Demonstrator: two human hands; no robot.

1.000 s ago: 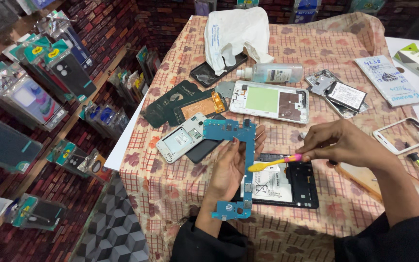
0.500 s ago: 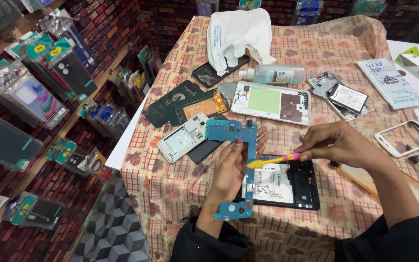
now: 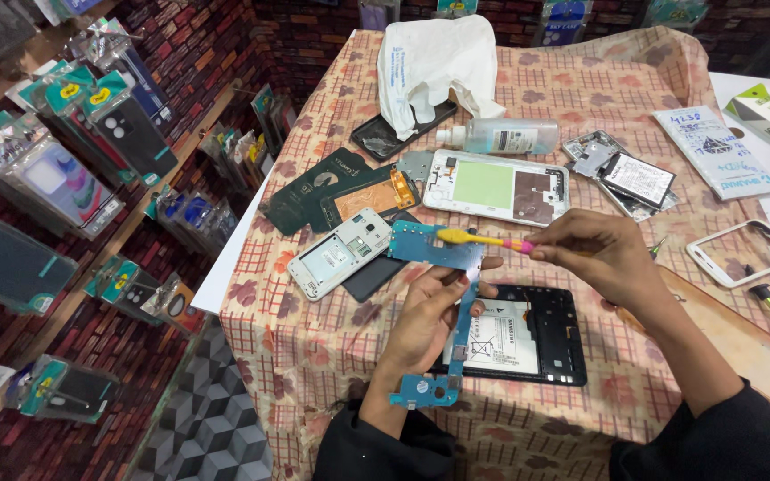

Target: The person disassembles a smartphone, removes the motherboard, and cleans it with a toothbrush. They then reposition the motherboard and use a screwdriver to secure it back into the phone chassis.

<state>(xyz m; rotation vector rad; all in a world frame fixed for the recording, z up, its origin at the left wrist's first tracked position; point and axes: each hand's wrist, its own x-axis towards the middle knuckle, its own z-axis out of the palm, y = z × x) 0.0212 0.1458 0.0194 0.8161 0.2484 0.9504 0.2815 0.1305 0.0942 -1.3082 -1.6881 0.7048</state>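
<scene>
My left hand (image 3: 428,312) holds up a long blue circuit board (image 3: 456,307), its wide end at the top and a small lobe near my wrist. My right hand (image 3: 594,254) grips a yellow and pink toothbrush (image 3: 483,239) whose head rests on the board's upper part. Under both hands lies an opened black tablet (image 3: 528,343) with its white battery showing, flat on the patterned tablecloth (image 3: 314,338).
A white phone frame (image 3: 339,252), dark back covers (image 3: 314,187), an opened white tablet shell (image 3: 496,187), a clear plastic bottle (image 3: 505,135), a white cloth (image 3: 434,58), loose batteries (image 3: 634,178) and a white bezel (image 3: 741,252) lie about. Racks of phone cases (image 3: 73,169) stand left.
My right hand has lifted the toothbrush from the board's middle to its upper end. The board stays in my left hand.
</scene>
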